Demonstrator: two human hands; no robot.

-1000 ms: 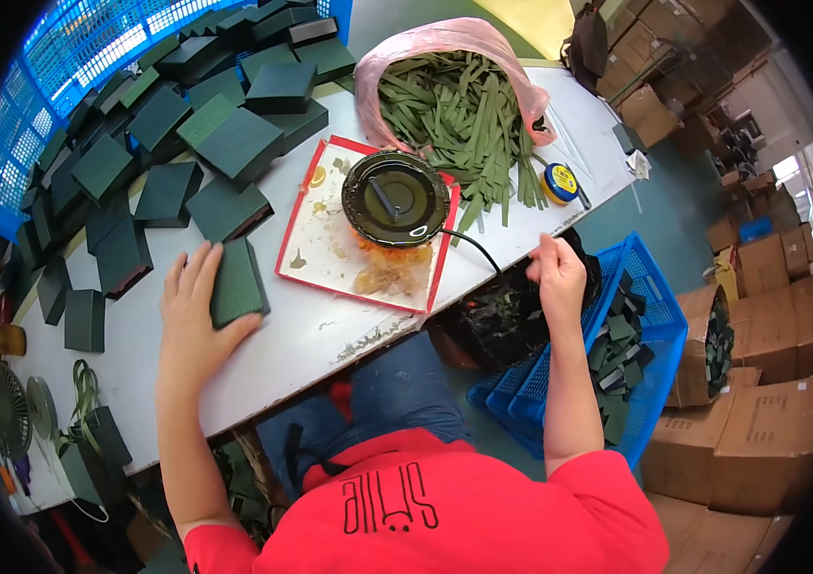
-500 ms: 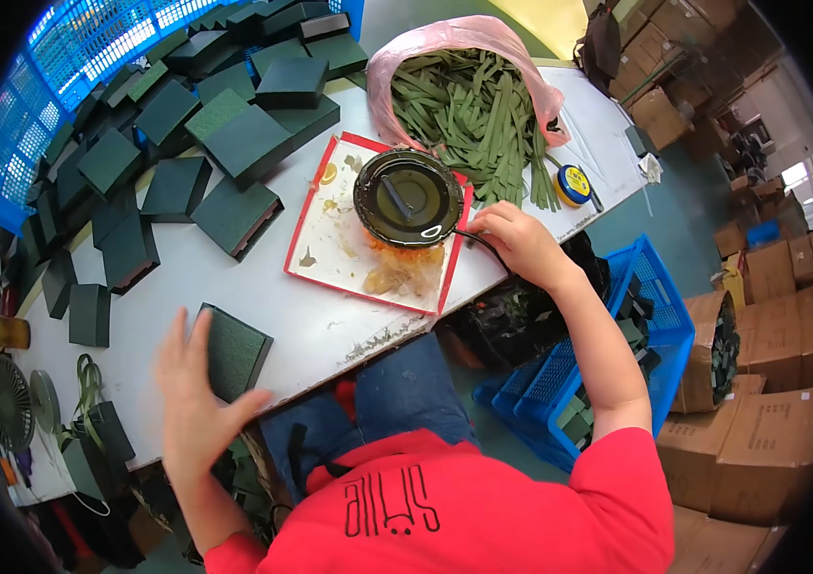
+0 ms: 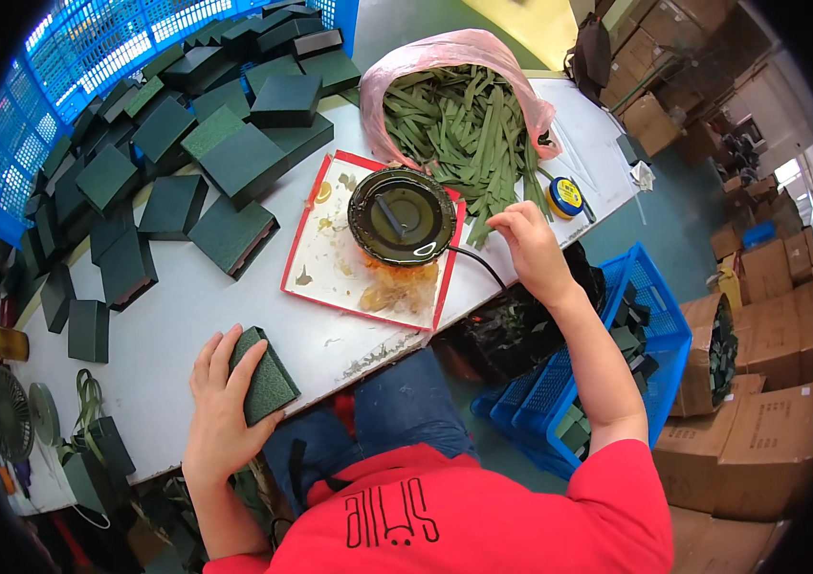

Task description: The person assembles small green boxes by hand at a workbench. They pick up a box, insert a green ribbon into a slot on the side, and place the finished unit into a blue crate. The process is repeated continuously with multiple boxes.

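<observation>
The left hand (image 3: 223, 416) is partly open around a green box (image 3: 273, 385), thumb and fingers gripping its edges and hiding part of it. The box rests at the near edge of the table (image 3: 172, 407). The right hand's (image 3: 536, 253) fingers curl inward; I cannot tell whether their tips meet or pinch anything. Just beyond them lie green strips (image 3: 469, 129), the innermost hidden by a pink bag (image 3: 380, 91). Beyond the left hand, piled boxes (image 3: 234, 158) overlap.

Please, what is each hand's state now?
Left hand: holding a green box.
Right hand: fingers curled; whether it holds anything cannot be told.
</observation>
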